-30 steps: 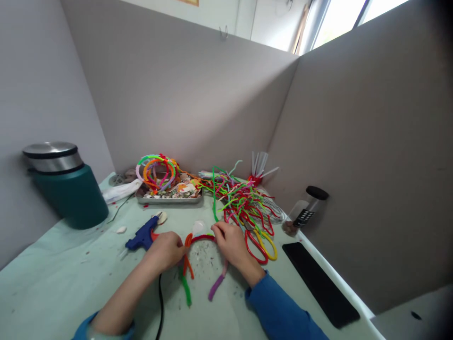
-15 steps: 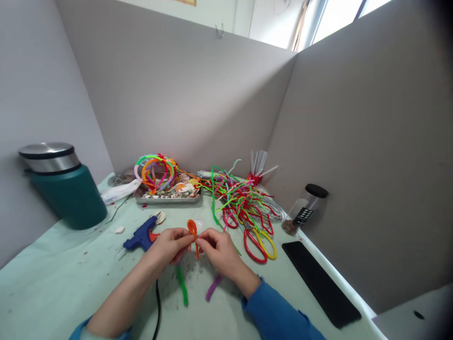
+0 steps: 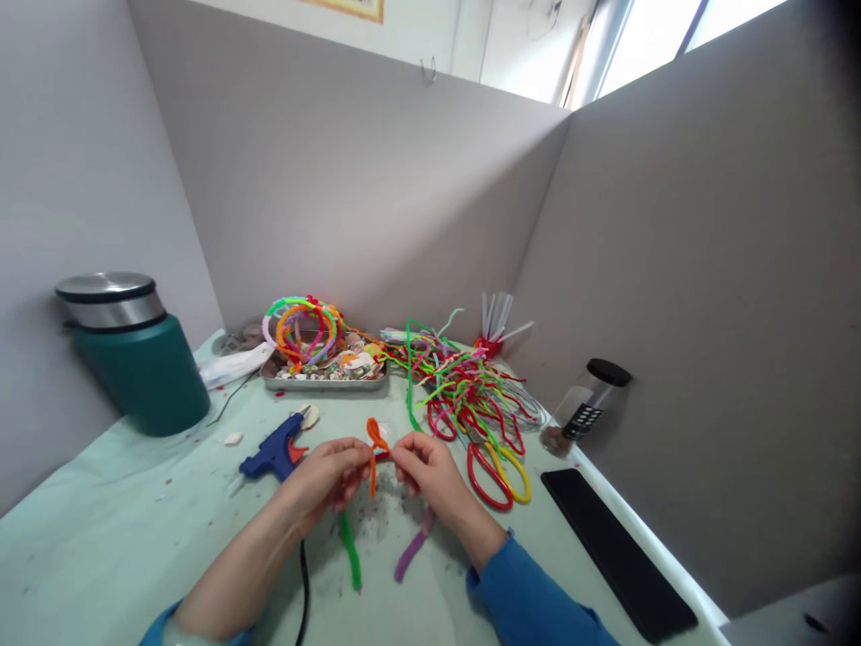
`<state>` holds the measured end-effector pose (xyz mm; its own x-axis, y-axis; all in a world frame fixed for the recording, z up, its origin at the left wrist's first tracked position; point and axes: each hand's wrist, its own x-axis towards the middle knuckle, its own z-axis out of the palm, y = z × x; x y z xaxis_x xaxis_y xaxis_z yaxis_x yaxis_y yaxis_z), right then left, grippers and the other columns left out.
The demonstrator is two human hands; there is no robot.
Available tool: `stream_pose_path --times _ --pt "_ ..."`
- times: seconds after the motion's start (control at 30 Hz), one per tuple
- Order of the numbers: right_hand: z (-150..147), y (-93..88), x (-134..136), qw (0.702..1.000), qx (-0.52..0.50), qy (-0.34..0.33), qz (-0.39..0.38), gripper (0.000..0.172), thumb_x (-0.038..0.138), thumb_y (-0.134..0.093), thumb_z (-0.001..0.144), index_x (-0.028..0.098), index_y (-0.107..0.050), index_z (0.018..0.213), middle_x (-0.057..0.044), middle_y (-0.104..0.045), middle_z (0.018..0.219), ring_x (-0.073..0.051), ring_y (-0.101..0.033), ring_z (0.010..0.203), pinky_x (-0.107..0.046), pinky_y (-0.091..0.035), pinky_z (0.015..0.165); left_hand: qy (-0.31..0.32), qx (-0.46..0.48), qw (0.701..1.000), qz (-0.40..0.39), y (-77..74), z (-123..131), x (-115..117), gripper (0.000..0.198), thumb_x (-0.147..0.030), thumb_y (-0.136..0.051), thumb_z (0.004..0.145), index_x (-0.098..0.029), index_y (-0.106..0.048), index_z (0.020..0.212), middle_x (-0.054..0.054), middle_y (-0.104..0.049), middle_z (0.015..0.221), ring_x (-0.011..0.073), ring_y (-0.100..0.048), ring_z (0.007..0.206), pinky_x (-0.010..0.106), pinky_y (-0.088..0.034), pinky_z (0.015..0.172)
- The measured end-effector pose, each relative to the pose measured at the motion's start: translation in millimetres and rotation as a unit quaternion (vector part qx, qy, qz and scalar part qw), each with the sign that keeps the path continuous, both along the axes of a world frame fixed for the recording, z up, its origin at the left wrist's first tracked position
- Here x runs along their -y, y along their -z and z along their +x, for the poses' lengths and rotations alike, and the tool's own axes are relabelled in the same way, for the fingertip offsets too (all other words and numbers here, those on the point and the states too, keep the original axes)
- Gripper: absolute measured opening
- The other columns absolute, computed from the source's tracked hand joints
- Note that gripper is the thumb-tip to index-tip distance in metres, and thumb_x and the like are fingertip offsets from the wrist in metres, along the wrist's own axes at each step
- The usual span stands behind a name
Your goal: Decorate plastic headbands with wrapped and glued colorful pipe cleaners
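An orange pipe cleaner (image 3: pixel 376 432), bent into a loop with a tail hanging down, is pinched between my two hands over the table. My left hand (image 3: pixel 334 474) grips it at the loop's base with thumb and finger. On the other side, my right hand (image 3: pixel 425 468) holds its end in a pinch. Below the left hand a green pipe cleaner piece (image 3: pixel 351 552) shows, and a purple piece (image 3: pixel 411 554) lies below the right; their upper parts are hidden by the hands. A blue glue gun (image 3: pixel 273 450) rests beside my left hand.
Behind the hands stand a metal tray (image 3: pixel 329 384) of shells with coloured rings and a heap of pipe cleaners (image 3: pixel 464 377). Scissors (image 3: pixel 498 471), a black strip (image 3: pixel 615 552) and a jar (image 3: pixel 585 408) are at right. A teal bottle (image 3: pixel 144 372) stands left.
My right hand has drawn slightly away from the left, pulling the orange end out to the right. The loop now leans over. The whole view has shifted a little.
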<state>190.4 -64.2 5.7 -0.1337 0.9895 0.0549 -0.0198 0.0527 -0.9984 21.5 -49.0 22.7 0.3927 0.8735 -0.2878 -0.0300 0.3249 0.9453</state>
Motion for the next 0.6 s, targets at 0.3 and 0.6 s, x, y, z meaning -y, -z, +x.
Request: stream_pose_path --times 0.3,0.6 --pt "-4.0 7.5 2.2 0.999 0.018 -0.037 0.001 0.020 0.034 -0.056 0.078 0.016 -0.052 0.069 0.006 -0.051 0.050 -0.004 -0.037 0.035 -0.016 -0.027 0.035 -0.045 -0.085 0.987 0.128 0.5 10.3 1.8 0.031 -0.042 -0.062 0.065 -0.015 -0.056 0.078 -0.007 -0.050 0.053 0.0044 -0.032 0.035 0.018 -0.025 0.033" --pt "-6.6 12.1 1.5 0.988 0.108 0.028 0.108 0.022 0.036 -0.055 0.081 0.017 -0.055 0.069 0.003 -0.053 0.058 -0.009 -0.045 0.050 -0.020 -0.034 0.046 -0.062 -0.139 0.975 0.162 1.3 11.6 1.8 0.037 -0.053 -0.055 0.069 -0.016 -0.055 0.069 -0.008 -0.039 0.041 0.0067 -0.032 0.035 0.020 -0.025 0.038"
